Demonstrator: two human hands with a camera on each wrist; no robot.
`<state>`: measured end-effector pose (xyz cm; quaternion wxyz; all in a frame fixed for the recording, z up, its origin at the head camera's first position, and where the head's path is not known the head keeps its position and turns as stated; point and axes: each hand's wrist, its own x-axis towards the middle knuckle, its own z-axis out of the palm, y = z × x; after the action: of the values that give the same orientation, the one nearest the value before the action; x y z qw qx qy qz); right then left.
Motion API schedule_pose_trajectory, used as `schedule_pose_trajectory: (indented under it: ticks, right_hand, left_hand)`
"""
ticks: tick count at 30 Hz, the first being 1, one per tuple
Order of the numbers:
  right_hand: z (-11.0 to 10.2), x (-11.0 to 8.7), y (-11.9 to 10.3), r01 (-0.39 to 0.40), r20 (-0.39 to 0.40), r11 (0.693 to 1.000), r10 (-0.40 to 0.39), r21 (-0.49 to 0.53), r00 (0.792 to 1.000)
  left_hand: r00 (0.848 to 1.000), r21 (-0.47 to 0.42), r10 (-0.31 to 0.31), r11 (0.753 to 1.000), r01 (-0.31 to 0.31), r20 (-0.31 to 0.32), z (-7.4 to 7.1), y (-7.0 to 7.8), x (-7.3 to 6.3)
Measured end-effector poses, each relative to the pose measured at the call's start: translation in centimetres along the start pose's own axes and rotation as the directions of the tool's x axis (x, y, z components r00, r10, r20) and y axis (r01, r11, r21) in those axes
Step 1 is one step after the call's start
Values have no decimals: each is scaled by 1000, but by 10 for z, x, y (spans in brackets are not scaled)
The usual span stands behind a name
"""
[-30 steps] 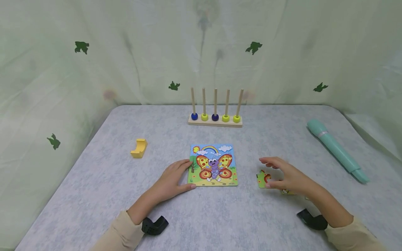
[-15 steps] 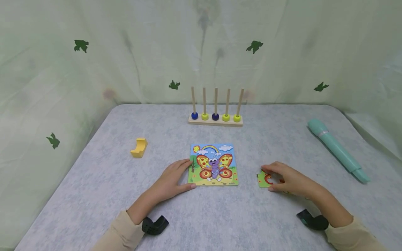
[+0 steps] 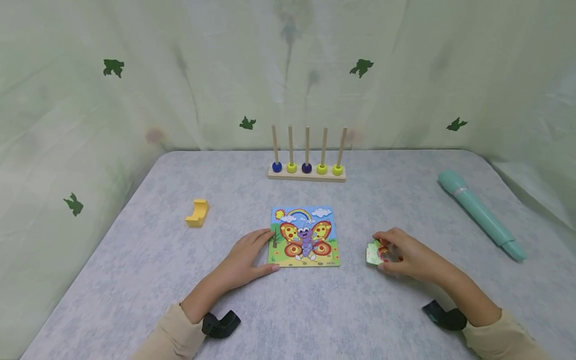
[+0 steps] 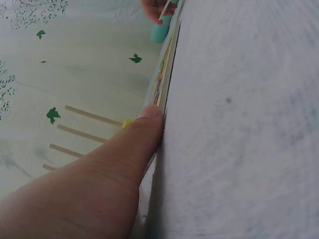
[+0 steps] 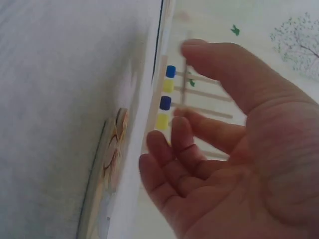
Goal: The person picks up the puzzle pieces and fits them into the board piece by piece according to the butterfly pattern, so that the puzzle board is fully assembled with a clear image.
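A square puzzle board with a smiling butterfly picture lies mid-table in the head view. My left hand rests at its left side, the thumb touching the lower left corner and the fingers along the left edge. To the right of the board, my right hand pinches a small puzzle piece between thumb and index finger. That piece is tilted, and in the right wrist view its thin edge shows above the table. Loose puzzle pieces lie beneath the right hand, mostly hidden in the head view.
A wooden peg rack with blue and yellow beads stands behind the board. At the left lies a yellow curved block. A teal microphone-shaped object lies at the right. A light curtain hangs beyond the table's back edge.
My right thumb and index finger have closed on the puzzle piece, which has come up off the table and tilted. The left hand has stayed at the board.
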<state>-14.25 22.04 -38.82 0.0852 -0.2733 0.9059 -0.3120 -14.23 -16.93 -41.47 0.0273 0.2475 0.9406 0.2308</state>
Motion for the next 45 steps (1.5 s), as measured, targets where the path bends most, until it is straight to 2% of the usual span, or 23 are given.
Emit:
schedule_pose_trajectory:
  ticks: [5, 11, 18, 23, 30, 33, 38, 45]
  right_hand:
    - [1, 3, -12, 48, -70, 999, -49, -21, 996]
    - [9, 12, -38, 143, -145, 989, -138, 25, 980]
    - [25, 41, -82, 229, -207, 971, -209, 76, 956]
    - [46, 70, -97, 218, -157, 969, -199, 119, 967]
    - [74, 100, -93, 173, -48, 982, -170, 75, 984]
    - [81, 107, -89, 173, -16, 984, -173, 40, 985]
    - [88, 111, -86, 188, -16, 982, -189, -34, 982]
    - [91, 117, -83, 169, 10, 985, -169, -24, 986]
  left_hand:
    - [1000, -15, 19, 1000, -19, -8, -1, -1, 0]
    - [999, -40, 40, 998, -40, -7, -3, -2, -1]
    - [997, -31, 67, 997, -67, -24, -4, -3, -1]
    - [998, -28, 66, 997, -67, -23, -3, -4, -1]
    - [996, -40, 82, 996, -83, -33, -3, -4, 0]
    - [996, -41, 78, 996, -79, -30, -3, -4, 0]
    - [996, -42, 85, 995, -86, -28, -3, -4, 0]
    - [992, -102, 123, 987, -124, -16, -5, -11, -2]
